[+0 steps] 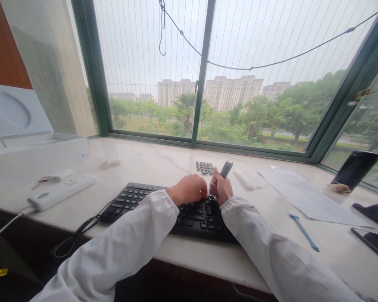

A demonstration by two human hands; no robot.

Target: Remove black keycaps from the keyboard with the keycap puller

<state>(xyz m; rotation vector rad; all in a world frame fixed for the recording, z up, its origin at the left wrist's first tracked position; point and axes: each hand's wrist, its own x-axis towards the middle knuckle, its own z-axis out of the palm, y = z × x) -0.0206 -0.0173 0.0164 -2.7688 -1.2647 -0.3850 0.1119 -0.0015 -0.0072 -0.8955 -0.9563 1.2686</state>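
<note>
A black keyboard (151, 205) lies on the pale stone sill in front of me. Both my hands hover over its right part, close together. My right hand (221, 187) is closed round a slim grey tool (226, 169) that sticks up out of the fist. My left hand (189, 189) is curled in a pinch beside it, fingertips almost touching the right hand; what it pinches is too small to name. A small cluster of loose dark keycaps (204, 167) sits on the sill just behind the hands.
A white power strip (61, 191) and an open white box (34, 155) stand at left. Paper sheets (308, 197), a blue tool (304, 231), a black cylinder (354, 169) and a dark phone (373, 243) lie at right. The keyboard cable (78, 233) loops over the front edge. Window glass rises behind.
</note>
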